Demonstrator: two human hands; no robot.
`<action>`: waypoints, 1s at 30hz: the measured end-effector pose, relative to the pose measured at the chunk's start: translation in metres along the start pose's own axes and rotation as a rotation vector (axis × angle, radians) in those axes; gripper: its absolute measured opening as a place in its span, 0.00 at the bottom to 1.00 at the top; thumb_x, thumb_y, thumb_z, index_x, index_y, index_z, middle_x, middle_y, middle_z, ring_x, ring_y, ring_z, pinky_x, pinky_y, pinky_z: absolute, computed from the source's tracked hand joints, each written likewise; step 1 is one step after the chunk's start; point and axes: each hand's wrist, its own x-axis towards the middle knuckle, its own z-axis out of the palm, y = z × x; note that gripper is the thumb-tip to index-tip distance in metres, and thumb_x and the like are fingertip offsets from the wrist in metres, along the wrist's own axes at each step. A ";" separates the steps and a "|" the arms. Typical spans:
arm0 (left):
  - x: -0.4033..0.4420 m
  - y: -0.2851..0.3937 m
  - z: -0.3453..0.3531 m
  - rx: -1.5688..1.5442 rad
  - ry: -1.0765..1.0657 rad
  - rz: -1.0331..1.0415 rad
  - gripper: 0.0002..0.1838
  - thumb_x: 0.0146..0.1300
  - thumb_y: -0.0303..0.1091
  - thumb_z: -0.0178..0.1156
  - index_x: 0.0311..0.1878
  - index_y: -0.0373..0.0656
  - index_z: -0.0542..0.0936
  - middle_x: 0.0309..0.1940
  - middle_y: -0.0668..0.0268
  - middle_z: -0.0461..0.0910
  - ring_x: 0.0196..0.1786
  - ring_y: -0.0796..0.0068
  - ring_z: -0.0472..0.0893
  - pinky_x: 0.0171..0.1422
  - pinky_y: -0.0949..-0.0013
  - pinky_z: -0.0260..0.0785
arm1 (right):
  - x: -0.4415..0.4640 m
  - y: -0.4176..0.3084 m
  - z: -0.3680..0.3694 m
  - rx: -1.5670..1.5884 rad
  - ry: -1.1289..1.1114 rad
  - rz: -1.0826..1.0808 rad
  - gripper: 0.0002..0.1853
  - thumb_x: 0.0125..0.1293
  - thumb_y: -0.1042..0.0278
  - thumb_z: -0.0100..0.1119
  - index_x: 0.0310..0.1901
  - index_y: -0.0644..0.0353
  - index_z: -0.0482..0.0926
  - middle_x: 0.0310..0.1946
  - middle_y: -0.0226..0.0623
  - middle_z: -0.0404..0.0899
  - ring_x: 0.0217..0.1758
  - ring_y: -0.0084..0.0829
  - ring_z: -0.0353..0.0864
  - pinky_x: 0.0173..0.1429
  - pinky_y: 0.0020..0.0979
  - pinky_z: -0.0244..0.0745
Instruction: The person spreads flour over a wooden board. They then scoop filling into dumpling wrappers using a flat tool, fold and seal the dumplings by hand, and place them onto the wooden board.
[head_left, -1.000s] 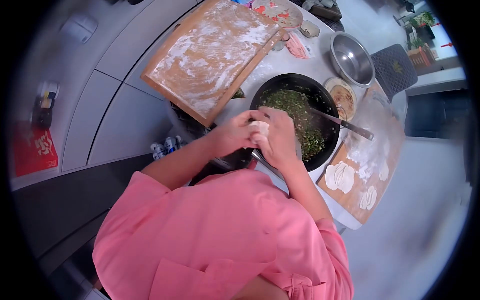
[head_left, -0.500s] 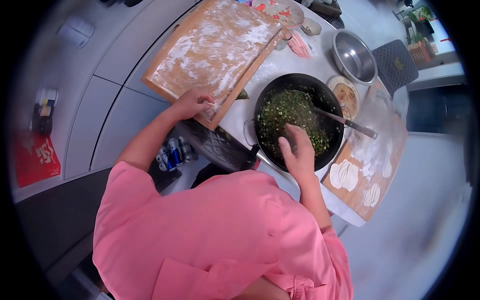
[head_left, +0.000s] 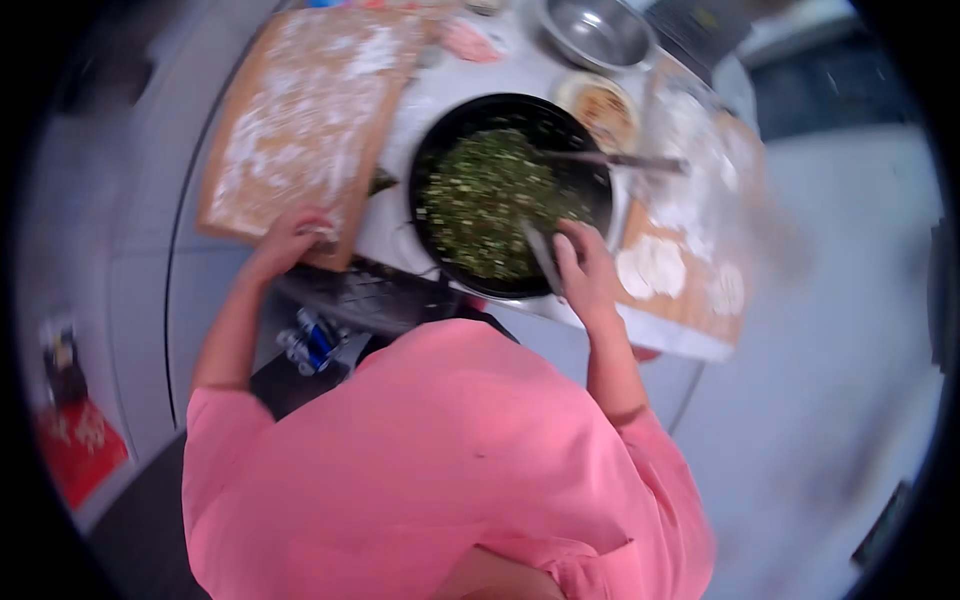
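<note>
My left hand (head_left: 290, 238) is at the near right corner of a floured wooden board (head_left: 300, 120). Its fingers are curled together, with a small pale bit at the tips that is too blurred to name. My right hand (head_left: 588, 262) is closed at the near right rim of a black pot (head_left: 425, 130). From its grip a slim grey metal utensil (head_left: 541, 250) reaches down to the chopped green filling (head_left: 485, 190); motion blur hides its exact kind. A second long-handled utensil (head_left: 630, 160) leans in the pot, its handle lying over the right rim.
Round dough wrappers (head_left: 655, 267) lie on a second floured board (head_left: 700, 305) at right. Behind the pot are a plate of browned flatbread (head_left: 603, 112) and a steel bowl (head_left: 598, 35). A dark quilted chair (head_left: 370, 295) and blue cans (head_left: 312, 340) are below the table edge.
The view has shifted, so the table appears further left and higher. My right hand has gone from open above the filling to closed on a grey utensil. My left hand stays at the board's corner.
</note>
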 end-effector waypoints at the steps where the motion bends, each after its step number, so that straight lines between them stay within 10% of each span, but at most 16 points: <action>1: 0.001 -0.005 0.002 0.055 0.005 0.006 0.11 0.50 0.23 0.57 0.39 0.41 0.79 0.45 0.62 0.72 0.53 0.70 0.72 0.54 0.69 0.66 | -0.002 0.004 -0.008 -0.026 0.031 0.044 0.12 0.63 0.68 0.54 0.46 0.63 0.76 0.39 0.41 0.78 0.42 0.33 0.79 0.46 0.29 0.72; 10: -0.007 0.023 -0.004 0.019 -0.035 0.040 0.14 0.50 0.19 0.53 0.40 0.43 0.78 0.45 0.66 0.70 0.50 0.72 0.71 0.49 0.75 0.64 | -0.016 0.214 -0.105 -0.092 0.819 0.284 0.12 0.60 0.69 0.55 0.43 0.66 0.78 0.37 0.42 0.80 0.43 0.30 0.79 0.49 0.30 0.70; 16: -0.016 0.023 -0.013 -0.107 0.058 -0.065 0.24 0.51 0.19 0.47 0.53 0.43 0.75 0.53 0.68 0.72 0.51 0.78 0.71 0.50 0.76 0.63 | -0.012 0.201 -0.114 -0.391 0.661 0.550 0.14 0.54 0.63 0.63 0.37 0.65 0.79 0.36 0.44 0.78 0.37 0.36 0.78 0.45 0.34 0.71; 23: -0.007 0.079 -0.009 -0.068 0.272 0.101 0.19 0.61 0.23 0.46 0.56 0.40 0.72 0.52 0.66 0.73 0.54 0.78 0.71 0.58 0.75 0.61 | -0.016 0.209 -0.111 -0.655 0.624 0.311 0.11 0.55 0.62 0.59 0.34 0.61 0.80 0.34 0.41 0.76 0.43 0.43 0.74 0.47 0.41 0.69; 30: 0.011 0.156 0.028 -0.147 0.235 0.184 0.14 0.64 0.24 0.48 0.52 0.38 0.74 0.48 0.66 0.74 0.54 0.78 0.71 0.59 0.75 0.61 | -0.004 0.230 -0.126 -0.172 0.650 0.684 0.11 0.59 0.65 0.56 0.35 0.64 0.79 0.41 0.44 0.78 0.45 0.38 0.77 0.50 0.36 0.70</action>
